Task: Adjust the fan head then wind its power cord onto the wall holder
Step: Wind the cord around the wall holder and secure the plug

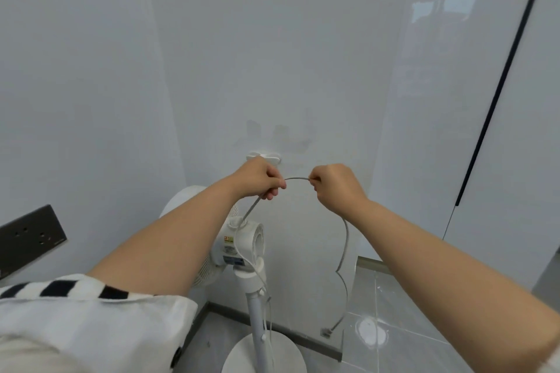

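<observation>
Quick count first: one fan (246, 247), one cord (297, 179), one holder (263, 157), two hands, all in a white corner. There's also one dark socket panel (30, 233) on the wall to the left and one long dark strip (497, 94) running down the panel on the right.

Both arms are stretched forward and raised, with the fists near each other in front of the wall (272, 70). The left hand (260, 179) is clenched round the cord, knuckles up, sitting just below the holder; I can't tell if it touches it. The right hand (336, 188) is closed on the cord too, pinching it at the fingertips. Between the two fists a short bit of grey cord arcs upward.

From the left hand the cord drops to the top of the fan's motor housing and carries on down the pole (257, 327). From the right hand it hangs in a loose wavy line to the floor (409, 312), where its plug (325, 332) lies by the skirting. None of it looks wound on the holder yet.

The fan stands right under the hands, its head turned to the left — base (285, 354) on the grey tiles. A white sleeve (91, 312) with black stripes shows on the left arm.
</observation>
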Motion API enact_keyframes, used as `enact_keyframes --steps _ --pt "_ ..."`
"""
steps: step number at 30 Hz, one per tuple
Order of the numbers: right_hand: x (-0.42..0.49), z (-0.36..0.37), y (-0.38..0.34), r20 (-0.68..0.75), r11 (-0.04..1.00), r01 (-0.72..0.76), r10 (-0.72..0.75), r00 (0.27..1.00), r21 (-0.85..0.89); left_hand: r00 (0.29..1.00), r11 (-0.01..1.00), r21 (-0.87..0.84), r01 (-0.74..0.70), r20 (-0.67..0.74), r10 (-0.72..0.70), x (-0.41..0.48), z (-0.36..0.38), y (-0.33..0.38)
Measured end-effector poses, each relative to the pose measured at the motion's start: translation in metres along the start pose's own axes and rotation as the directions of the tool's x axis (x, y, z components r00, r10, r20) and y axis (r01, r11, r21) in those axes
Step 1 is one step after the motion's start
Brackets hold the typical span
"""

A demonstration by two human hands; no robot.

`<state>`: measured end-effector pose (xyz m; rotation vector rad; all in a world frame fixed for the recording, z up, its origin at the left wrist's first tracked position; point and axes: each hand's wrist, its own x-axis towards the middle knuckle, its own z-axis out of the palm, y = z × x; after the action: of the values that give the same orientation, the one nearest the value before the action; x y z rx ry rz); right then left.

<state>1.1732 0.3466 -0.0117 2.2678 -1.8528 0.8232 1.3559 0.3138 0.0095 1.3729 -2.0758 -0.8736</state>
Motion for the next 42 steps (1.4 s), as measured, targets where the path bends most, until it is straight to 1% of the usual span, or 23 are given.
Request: enact_keyframes --steps 1,3,5,8,10,12,14,16,18,19,20,22,23,25,26,28,31,33,35,37,39,40,42 --pt "0.001 0.002 0.000 0.003 0.998 0.027 -0.027 1.000 -0.056 1.000 0.999 0.043 -0.004 -0.011 0.005 0.002 0.000 0.000" --pt "0.001 0.004 0.000 0.024 0.988 0.045 -0.042 0.999 -0.147 0.998 0.975 0.220 -0.033 -0.038 0.043 0.004 -0.001 0.002" --pt "0.001 0.005 -0.003 0.024 0.986 0.036 -0.032 0.999 -0.166 0.986 0.896 0.436 -0.080 -0.097 0.136 0.005 -0.003 0.002" --pt "0.005 0.003 -0.008 0.030 1.000 -0.014 0.015 0.999 -0.028 0.945 0.746 0.657 -0.112 -0.162 0.285 0.007 -0.012 -0.003" --pt "0.009 0.000 -0.010 0.081 0.998 -0.050 0.047 0.996 0.036 0.929 0.711 0.699 -0.074 -0.212 0.305 0.008 -0.017 -0.012" --pt "0.012 -0.002 -0.007 0.130 0.996 -0.082 0.077 0.988 0.033 0.911 0.766 0.643 -0.011 -0.310 0.273 0.009 -0.024 -0.023" --pt "0.012 -0.001 0.001 0.180 0.991 -0.126 0.118 0.977 0.033 0.892 0.852 0.519 0.072 -0.416 0.178 0.010 -0.034 -0.035" --pt "0.012 0.001 0.009 0.210 0.980 -0.189 0.171 0.962 0.067 0.889 0.863 0.479 0.158 -0.449 0.086 0.007 -0.043 -0.047" --pt "0.013 0.001 0.010 0.173 0.968 -0.227 0.207 0.963 0.109 0.933 0.819 0.550 0.164 -0.357 0.053 0.002 -0.042 -0.052" --pt "0.015 0.000 0.008 0.151 0.967 -0.224 0.205 0.967 0.122 0.951 0.815 0.564 0.133 -0.304 0.056 0.001 -0.038 -0.053" --pt "0.016 -0.001 0.003 0.138 0.970 -0.207 0.189 0.972 0.126 0.964 0.842 0.532 0.090 -0.259 0.061 0.001 -0.034 -0.051" --pt "0.018 -0.003 -0.008 0.145 0.983 -0.156 0.141 0.979 0.099 0.978 0.949 0.315 -0.008 -0.196 0.074 0.001 -0.026 -0.043" --pt "0.018 -0.002 -0.012 0.145 0.988 -0.134 0.122 0.982 0.075 0.981 0.976 0.213 -0.049 -0.173 0.087 0.002 -0.021 -0.037" --pt "0.021 0.000 -0.016 0.118 0.994 -0.108 0.103 0.988 0.030 0.991 0.989 0.108 -0.099 -0.083 0.108 0.002 -0.014 -0.023" --pt "0.022 0.001 -0.016 0.095 0.995 -0.101 0.100 0.990 0.009 0.992 0.989 0.099 -0.111 -0.044 0.116 0.001 -0.011 -0.018" --pt "0.024 0.004 -0.014 0.059 0.994 -0.098 0.100 0.993 -0.038 0.989 0.976 0.172 -0.137 -0.024 0.143 0.001 -0.008 -0.011" --pt "0.024 0.007 -0.011 0.070 0.991 -0.107 0.113 0.991 -0.083 0.967 0.891 0.428 -0.152 -0.123 0.224 0.005 -0.010 -0.011" --pt "0.022 0.008 -0.004 0.112 0.987 -0.139 0.147 0.983 -0.081 0.947 0.814 0.573 -0.097 -0.198 0.252 0.007 -0.013 -0.016" --pt "0.021 0.007 0.007 0.168 0.979 -0.202 0.198 0.966 0.004 0.932 0.810 0.586 0.016 -0.303 0.201 0.009 -0.020 -0.027" --pt "0.020 0.005 0.016 0.233 0.941 -0.289 0.246 0.941 0.175 0.907 0.897 0.424 0.121 -0.415 0.074 0.010 -0.027 -0.038" --pt "0.020 0.005 0.016 0.259 0.910 -0.315 0.246 0.934 0.269 0.895 0.963 0.230 0.143 -0.446 -0.026 0.011 -0.030 -0.046" --pt "0.021 0.006 0.013 0.253 0.906 -0.309 0.238 0.938 0.291 0.910 0.978 0.175 0.114 -0.414 -0.032 0.012 -0.030 -0.046" --pt "0.024 0.008 0.003 0.242 0.891 -0.294 0.218 0.945 0.347 0.959 0.998 0.054 0.032 -0.282 -0.015 0.010 -0.026 -0.039"
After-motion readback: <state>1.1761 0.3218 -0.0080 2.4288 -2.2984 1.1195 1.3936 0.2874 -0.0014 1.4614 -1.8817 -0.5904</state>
